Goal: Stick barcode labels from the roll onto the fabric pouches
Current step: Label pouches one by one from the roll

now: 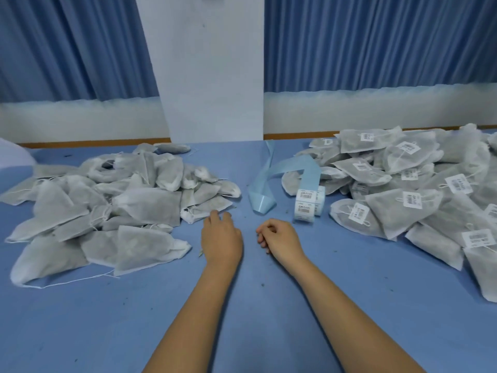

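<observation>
Broadly, the blue table (80, 319) is carrying everything, and the work is sitting between two labels: one pouch done, the next not yet picked up. On the person's right, the heap of labelled pouches (419, 189) is spreading wide, each grey-white fabric bag showing a white barcode sticker on its upper face. On the left, the heap of unlabelled pouches (107, 200) is lying loose and rumpled, drawstrings trailing, with no stickers showing. Between the heaps, the spent pale-blue backing strip (262, 204) is curling across the table toward the far edge, and the label roll (309, 204) is standing just beside the labelled heap, two barcode labels facing the camera. The left hand (222, 239) is reaching forward with relaxed, extended fingers, gripping nothing, its fingertips arriving at the edge of the nearest bare pouch (207, 208); whether they are touching it I cannot tell. The right hand (278, 239) is resting near the roll with fingers curled under, nothing visible in them. Judging from this, the next move is calling for the left hand to draw that pouch to the middle while the right is peeling a fresh label off the roll.
</observation>
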Demonstrator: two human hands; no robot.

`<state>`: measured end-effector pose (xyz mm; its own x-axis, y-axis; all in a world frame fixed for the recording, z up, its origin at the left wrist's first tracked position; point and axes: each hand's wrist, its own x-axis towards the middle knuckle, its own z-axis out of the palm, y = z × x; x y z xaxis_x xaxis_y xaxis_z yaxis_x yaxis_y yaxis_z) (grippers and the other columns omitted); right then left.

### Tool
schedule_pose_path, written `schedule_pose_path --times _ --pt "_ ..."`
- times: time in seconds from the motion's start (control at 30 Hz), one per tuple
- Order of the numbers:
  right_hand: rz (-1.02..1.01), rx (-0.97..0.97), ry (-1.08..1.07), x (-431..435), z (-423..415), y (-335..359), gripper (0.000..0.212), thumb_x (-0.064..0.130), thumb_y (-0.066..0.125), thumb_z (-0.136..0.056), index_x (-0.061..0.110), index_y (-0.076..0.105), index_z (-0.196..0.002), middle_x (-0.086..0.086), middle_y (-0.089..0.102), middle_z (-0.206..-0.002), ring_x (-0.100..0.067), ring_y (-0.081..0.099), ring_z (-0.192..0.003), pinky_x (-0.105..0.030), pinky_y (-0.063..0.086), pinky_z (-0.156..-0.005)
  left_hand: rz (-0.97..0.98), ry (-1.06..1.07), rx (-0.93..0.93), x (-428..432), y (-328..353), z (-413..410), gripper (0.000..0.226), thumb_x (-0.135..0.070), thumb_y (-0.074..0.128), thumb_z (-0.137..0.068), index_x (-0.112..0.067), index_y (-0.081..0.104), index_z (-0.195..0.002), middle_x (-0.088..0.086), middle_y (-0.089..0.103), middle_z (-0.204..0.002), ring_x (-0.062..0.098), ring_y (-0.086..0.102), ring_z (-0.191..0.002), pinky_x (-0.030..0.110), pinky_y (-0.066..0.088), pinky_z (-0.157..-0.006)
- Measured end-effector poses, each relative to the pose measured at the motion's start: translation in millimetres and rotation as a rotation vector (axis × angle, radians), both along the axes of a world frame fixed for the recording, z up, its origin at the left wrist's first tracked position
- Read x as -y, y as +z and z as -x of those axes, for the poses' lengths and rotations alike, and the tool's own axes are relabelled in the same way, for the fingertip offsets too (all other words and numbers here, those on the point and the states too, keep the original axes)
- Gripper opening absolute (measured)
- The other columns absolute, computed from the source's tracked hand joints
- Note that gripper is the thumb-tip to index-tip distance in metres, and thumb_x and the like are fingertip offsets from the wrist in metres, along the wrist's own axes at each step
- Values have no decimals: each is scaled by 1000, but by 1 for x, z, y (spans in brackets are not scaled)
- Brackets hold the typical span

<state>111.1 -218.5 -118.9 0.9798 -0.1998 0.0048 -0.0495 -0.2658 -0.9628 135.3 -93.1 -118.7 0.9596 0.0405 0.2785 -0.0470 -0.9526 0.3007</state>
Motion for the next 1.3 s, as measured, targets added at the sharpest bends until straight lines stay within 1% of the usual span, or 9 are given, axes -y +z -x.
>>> schedule_pose_path --times 0.1,0.33,0.43,0.53,0.63,0.77,1.07,1.2,1.3 --pt "166 41 3 0 -4 -5 26 6 48 -86 19 63 -70 3 63 -61 -10 54 -54 -26 44 -58 -71 31 -10 -25 -2 -28 43 -14 43 -99 -7 34 -141 11 29 -151 27 43 -125 33 42 -90" --pt "196 28 148 9 -3 -4 10 13 59 -87 17 66 -83 5 65 -70 -8 51 -57 -31 46 -64 -134 146 -42 -28 13 -54 19 -5 47 -97 -5 57 -114 9 62 -116 24 58 -109 28 42 -81" --pt "61 77 218 16 0 -5 18 21 68 -86 21 60 -102 7 67 -92 -11 58 -66 -24 47 -56 447 -95 1 -4 21 -38 18 -12 52 -97 -8 58 -80 5 60 -75 25 57 -75 27 34 -65" --pt "-164 137 240 16 -1 -4 26 13 66 -88 20 54 -110 1 67 -107 -13 66 -75 -20 48 -57 1093 -303 -168 16 27 -14 17 -17 59 -95 -3 65 -89 4 66 -73 15 60 -67 24 47 -66" --pt "-252 160 251 19 -5 -2 20 4 63 -89 10 55 -107 -5 70 -93 -17 67 -70 -20 49 -64 1359 -335 -284 19 29 -6 16 -16 59 -95 0 65 -95 10 67 -77 12 61 -63 23 52 -67" --pt "-210 151 294 27 -10 1 8 10 59 -93 4 62 -97 0 57 -58 -15 51 -48 -23 43 -52 1530 -281 -251 10 31 -9 16 -12 58 -96 -5 59 -82 1 66 -62 8 62 -58 17 54 -65" --pt "-199 178 229 38 -5 15 28 3 47 -96 8 63 -74 6 30 -48 -7 26 -44 -13 27 -45 1538 -27 -81 -14 31 -20 22 -18 60 -95 -7 54 -77 2 62 -59 7 61 -48 16 52 -57" --pt "-128 202 289 45 1 20 29 8 45 -99 10 63 -76 7 30 -49 -7 27 -45 -15 27 -47 1565 76 -18 -24 30 -24 22 -17 61 -94 3 55 -100 13 65 -81 8 64 -54 18 53 -58" --pt "16 194 335 41 4 17 31 10 44 -100 15 65 -76 11 34 -47 -7 30 -45 -16 31 -49 988 38 298 -19 28 -15 51 -15 71 -85 -1 44 -127 18 47 -127 24 60 -99 28 47 -93"
